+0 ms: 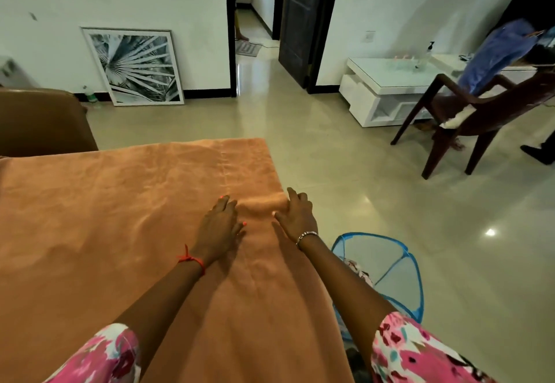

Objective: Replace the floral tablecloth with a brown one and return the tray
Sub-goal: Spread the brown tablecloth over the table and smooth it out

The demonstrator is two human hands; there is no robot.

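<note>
spreading out under both hands, the brown tablecloth (120,232) lies flat, its far edge well beyond the fingertips. the left hand (220,226) rests flat on it, fingers straight and close together, gripping nothing. the right hand (297,217) lies just beside it at the cloth's right edge, palm down, fingers apart and slightly bent. between the two hands a low ridge (261,202) of cloth stands up. under the right forearm, on the floor (330,157), stands a blue mesh basket (393,265) with patterned fabric (357,271) in it. far beyond the right hand is a brown chair (468,124); beyond the left, a framed picture (135,67).
</note>
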